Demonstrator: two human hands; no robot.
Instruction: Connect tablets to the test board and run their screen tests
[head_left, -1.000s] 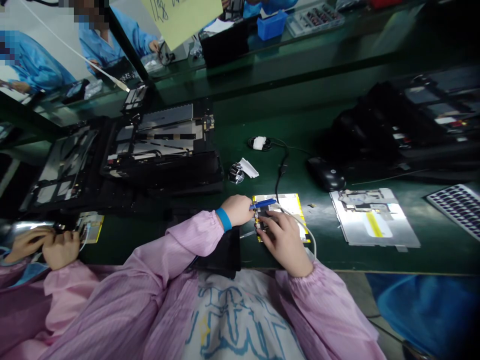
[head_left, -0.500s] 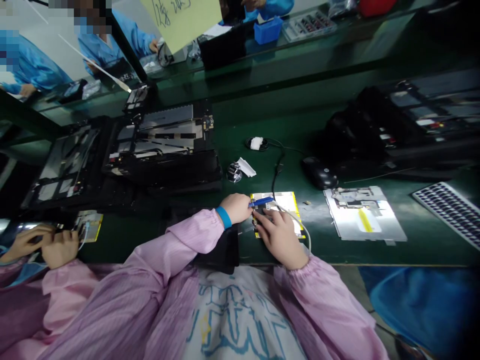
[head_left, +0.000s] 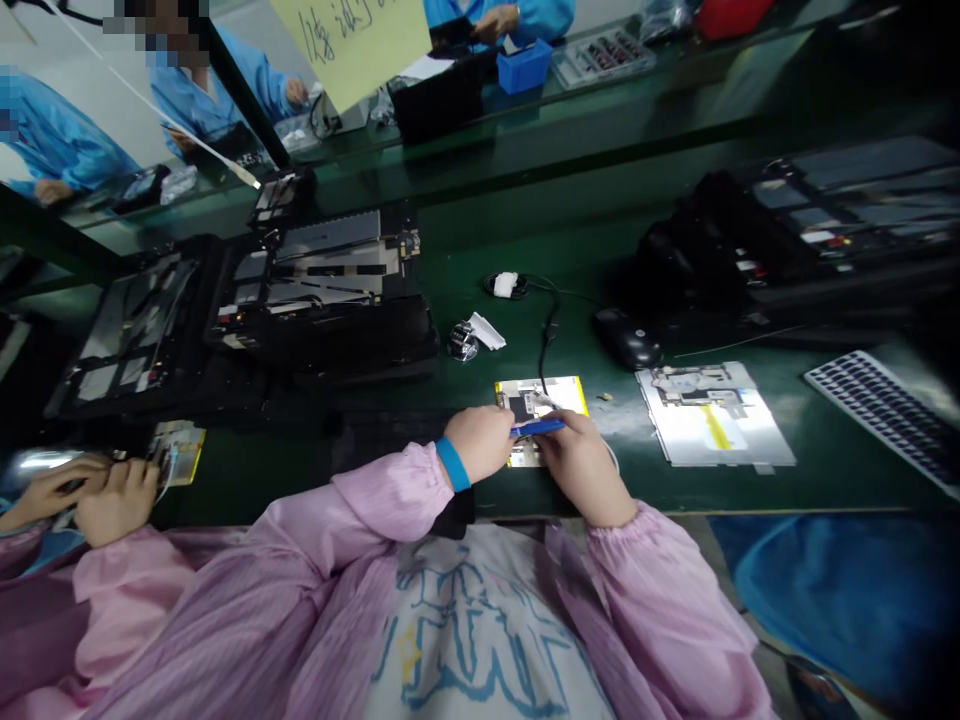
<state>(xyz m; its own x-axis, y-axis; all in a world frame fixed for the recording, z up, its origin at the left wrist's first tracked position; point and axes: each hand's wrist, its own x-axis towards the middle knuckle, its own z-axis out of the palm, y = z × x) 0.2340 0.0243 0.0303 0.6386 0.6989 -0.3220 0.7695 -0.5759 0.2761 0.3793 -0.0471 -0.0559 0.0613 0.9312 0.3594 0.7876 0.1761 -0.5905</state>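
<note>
A small yellow-edged board with a cable plugged in lies on the green bench in front of me. My left hand, with a blue wristband, is closed on a blue pen-like tool held level over the board's near edge. Close beside it, my right hand rests on the board's near right corner with fingers curled; its fingertips touch the tool's end. Whether it grips anything is hidden.
A silver metal plate lies to the right, a black mouse behind it, a keyboard far right. Black trays of opened devices fill the left. Another person's hands work at the lower left. A metal tape roll sits nearby.
Both hands drew back toward me to the board's near edge. More of the board is uncovered, and the blue tool moved down with the left hand.
</note>
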